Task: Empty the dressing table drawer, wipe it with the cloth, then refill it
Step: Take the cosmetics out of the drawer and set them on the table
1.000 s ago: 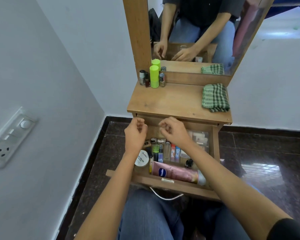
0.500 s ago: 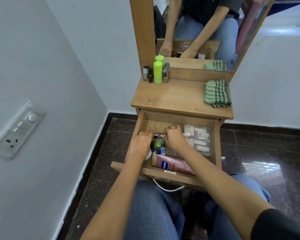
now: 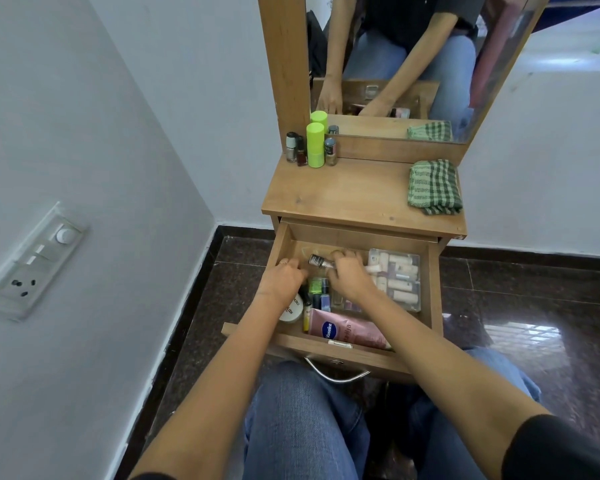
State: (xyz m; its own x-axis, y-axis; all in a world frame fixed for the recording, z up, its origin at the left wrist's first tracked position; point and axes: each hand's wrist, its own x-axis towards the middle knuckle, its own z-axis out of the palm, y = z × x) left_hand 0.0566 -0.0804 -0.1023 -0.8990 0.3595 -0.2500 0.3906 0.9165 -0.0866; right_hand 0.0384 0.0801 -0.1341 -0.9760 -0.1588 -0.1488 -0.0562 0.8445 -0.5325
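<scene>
The wooden drawer [image 3: 340, 352] of the dressing table is pulled open over my lap. In it lie a pink Vaseline tube [image 3: 347, 332], a white jar [image 3: 291, 310], several small bottles [image 3: 317, 289] and a clear box of tubes [image 3: 400, 280]. My right hand [image 3: 349, 280] pinches a small dark-capped bottle [image 3: 316, 260] near the drawer's back. My left hand [image 3: 284, 280] reaches down among the bottles by the left wall with curled fingers; what it grips is hidden. The green checked cloth [image 3: 433, 187] lies folded on the right of the table top [image 3: 354, 199].
A lime-green tube [image 3: 315, 144] and three nail polish bottles [image 3: 296, 151] stand at the table top's back left, below the mirror [image 3: 395, 64]. A wall with a switch panel [image 3: 32, 261] is close on the left. Dark tiled floor lies to the right.
Both hands dropped from the drawer's upper edge into the drawer. My right hand now has a small dark-capped bottle pinched and raised at the back.
</scene>
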